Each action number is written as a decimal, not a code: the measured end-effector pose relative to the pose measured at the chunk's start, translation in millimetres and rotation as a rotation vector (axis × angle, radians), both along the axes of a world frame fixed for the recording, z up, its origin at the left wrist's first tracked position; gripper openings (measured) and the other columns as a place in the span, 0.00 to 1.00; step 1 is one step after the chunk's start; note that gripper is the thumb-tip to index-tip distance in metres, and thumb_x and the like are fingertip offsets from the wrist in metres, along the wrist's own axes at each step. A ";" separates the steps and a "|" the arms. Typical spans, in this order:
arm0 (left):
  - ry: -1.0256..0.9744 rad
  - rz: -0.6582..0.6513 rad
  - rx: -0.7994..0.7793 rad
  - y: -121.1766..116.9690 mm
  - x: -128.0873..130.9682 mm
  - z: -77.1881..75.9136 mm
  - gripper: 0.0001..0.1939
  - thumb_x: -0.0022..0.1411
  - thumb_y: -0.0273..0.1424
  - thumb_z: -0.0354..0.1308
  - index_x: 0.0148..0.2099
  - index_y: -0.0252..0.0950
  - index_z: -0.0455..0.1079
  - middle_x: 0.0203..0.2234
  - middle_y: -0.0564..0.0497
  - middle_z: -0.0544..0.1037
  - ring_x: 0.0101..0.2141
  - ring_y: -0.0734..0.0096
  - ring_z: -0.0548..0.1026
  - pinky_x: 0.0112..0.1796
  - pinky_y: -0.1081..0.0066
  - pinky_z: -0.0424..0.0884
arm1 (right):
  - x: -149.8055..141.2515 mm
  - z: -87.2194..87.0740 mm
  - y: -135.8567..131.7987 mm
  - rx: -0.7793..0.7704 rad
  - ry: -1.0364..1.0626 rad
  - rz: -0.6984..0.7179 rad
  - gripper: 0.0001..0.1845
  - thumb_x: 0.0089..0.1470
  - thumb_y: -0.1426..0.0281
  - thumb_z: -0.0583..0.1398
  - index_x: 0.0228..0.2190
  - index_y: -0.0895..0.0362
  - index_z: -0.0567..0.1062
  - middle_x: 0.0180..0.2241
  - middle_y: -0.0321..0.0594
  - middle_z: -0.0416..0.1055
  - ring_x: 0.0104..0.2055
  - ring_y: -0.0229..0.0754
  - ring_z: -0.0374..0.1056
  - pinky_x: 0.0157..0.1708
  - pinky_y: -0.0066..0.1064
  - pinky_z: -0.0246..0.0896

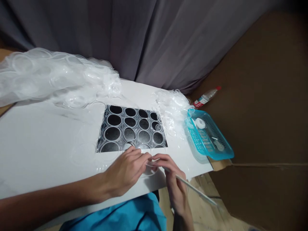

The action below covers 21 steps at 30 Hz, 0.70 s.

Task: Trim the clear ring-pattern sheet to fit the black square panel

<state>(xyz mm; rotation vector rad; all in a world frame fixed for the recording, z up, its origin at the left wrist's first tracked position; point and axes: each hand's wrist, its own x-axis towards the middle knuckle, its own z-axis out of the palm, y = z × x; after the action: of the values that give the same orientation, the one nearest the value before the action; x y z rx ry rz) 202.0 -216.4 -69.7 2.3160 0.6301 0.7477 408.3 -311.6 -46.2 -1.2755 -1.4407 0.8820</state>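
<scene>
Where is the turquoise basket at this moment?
In the head view, the turquoise basket sits at the right edge of the white board, right of the black tray, just below a small bottle.

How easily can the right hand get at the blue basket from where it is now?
Probably yes. The right hand holds a thin stick at the board's near edge, and the blue basket sits just to its right. Nothing lies between them, though the stick occupies its fingers.

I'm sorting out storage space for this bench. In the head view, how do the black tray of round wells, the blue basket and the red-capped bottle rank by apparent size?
1. Black tray of round wells, largest.
2. Blue basket, clearly smaller.
3. Red-capped bottle, smallest, though it lies farthest from the camera, which shrinks it somewhat.
</scene>
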 end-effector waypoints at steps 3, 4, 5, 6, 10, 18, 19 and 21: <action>-0.116 -0.038 0.258 -4.4 -2.5 -1.3 0.17 0.78 0.20 0.43 0.54 0.34 0.74 0.30 0.51 0.77 0.30 0.65 0.71 0.39 0.62 0.65 | 3.3 -11.9 3.0 0.063 0.052 -0.196 0.39 0.77 0.44 0.41 0.52 0.50 0.86 0.57 0.51 0.73 0.55 0.56 0.74 0.52 0.47 0.74; -0.153 -0.082 0.373 -6.3 -3.0 -1.3 0.16 0.77 0.21 0.45 0.53 0.33 0.74 0.27 0.51 0.75 0.28 0.65 0.70 0.36 0.62 0.64 | 3.5 -13.8 4.2 0.074 0.050 -0.229 0.39 0.78 0.46 0.40 0.53 0.49 0.85 0.55 0.50 0.72 0.53 0.54 0.74 0.52 0.46 0.74; -0.182 -0.141 0.478 -8.2 -3.3 -1.1 0.14 0.76 0.22 0.48 0.52 0.33 0.75 0.25 0.52 0.73 0.27 0.65 0.68 0.33 0.61 0.63 | 3.0 -14.5 5.7 0.070 0.027 -0.245 0.37 0.79 0.48 0.40 0.53 0.49 0.85 0.54 0.48 0.72 0.51 0.52 0.74 0.51 0.45 0.73; -0.201 -0.207 0.565 -10.1 -3.6 -0.5 0.12 0.76 0.24 0.51 0.51 0.34 0.76 0.23 0.53 0.72 0.25 0.65 0.67 0.30 0.61 0.62 | 2.0 -14.3 7.3 0.052 -0.018 -0.246 0.35 0.80 0.50 0.41 0.54 0.48 0.84 0.51 0.47 0.72 0.49 0.51 0.74 0.50 0.44 0.73; -0.247 -0.328 0.799 -13.6 -6.3 5.0 0.06 0.73 0.29 0.61 0.46 0.40 0.81 0.18 0.56 0.64 0.20 0.70 0.63 0.21 0.65 0.60 | -6.7 -13.9 16.1 -0.057 -0.187 -0.134 0.24 0.80 0.55 0.49 0.54 0.49 0.83 0.47 0.43 0.78 0.50 0.49 0.76 0.51 0.41 0.71; 0.196 -0.082 0.825 -2.4 -25.4 -2.9 0.12 0.75 0.23 0.56 0.55 0.29 0.79 0.43 0.41 0.84 0.41 0.58 0.80 0.43 0.58 0.77 | -14.9 -29.1 27.9 -0.033 -0.200 -0.113 0.13 0.76 0.62 0.60 0.52 0.52 0.83 0.51 0.46 0.83 0.52 0.50 0.80 0.55 0.40 0.73; 0.226 -0.072 0.791 -3.5 -26.5 -6.9 0.14 0.75 0.23 0.56 0.58 0.28 0.77 0.46 0.39 0.84 0.44 0.56 0.81 0.46 0.57 0.77 | -14.5 -28.8 28.2 -0.030 -0.197 -0.120 0.13 0.75 0.63 0.60 0.51 0.52 0.84 0.50 0.45 0.83 0.51 0.49 0.80 0.53 0.40 0.74; 0.263 -0.066 0.730 -8.0 -27.4 -14.2 0.18 0.76 0.24 0.55 0.63 0.25 0.75 0.52 0.36 0.83 0.50 0.51 0.80 0.52 0.55 0.76 | -14.1 -26.8 28.8 -0.026 -0.194 -0.121 0.11 0.75 0.64 0.61 0.49 0.52 0.84 0.47 0.44 0.84 0.49 0.48 0.80 0.50 0.37 0.74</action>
<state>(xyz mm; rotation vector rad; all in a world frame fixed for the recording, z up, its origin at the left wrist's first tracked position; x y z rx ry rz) 174.6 -224.4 -83.8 3.1253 0.4259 0.7270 394.2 -282.8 -73.0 -1.4844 -1.4880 0.7138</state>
